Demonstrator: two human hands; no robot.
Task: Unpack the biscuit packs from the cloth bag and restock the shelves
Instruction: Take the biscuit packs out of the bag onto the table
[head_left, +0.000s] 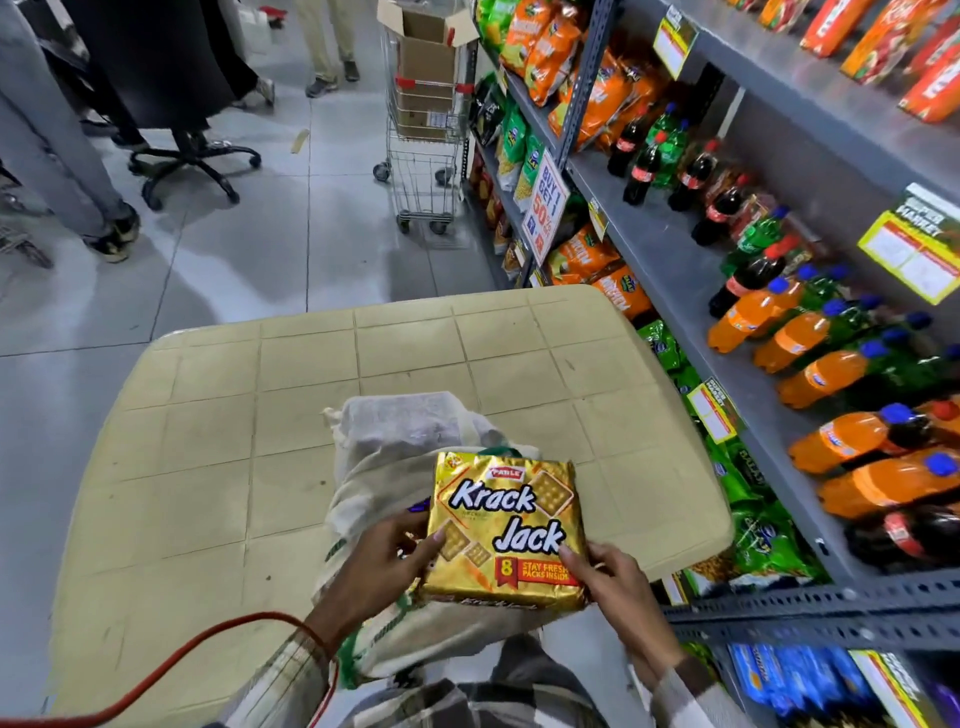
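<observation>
A gold Krack Jack biscuit pack (506, 525) is held flat above the mouth of a cream cloth bag (395, 462). My left hand (379, 566) grips the pack's lower left edge. My right hand (613, 582) grips its lower right corner. The bag lies on a beige table (234, 441) and bulges with more contents that I cannot make out. Grey shelves (691, 291) stand to the right, with orange and dark soda bottles (810, 338) on the middle level.
Snack bags (561, 57) fill the far shelves, and blue packs (795, 680) sit low at the right. A shopping trolley (423, 135) with a cardboard box stands ahead in the aisle. An office chair (182, 150) and people's legs (62, 171) are at the far left. A red cord (171, 670) runs past my left arm.
</observation>
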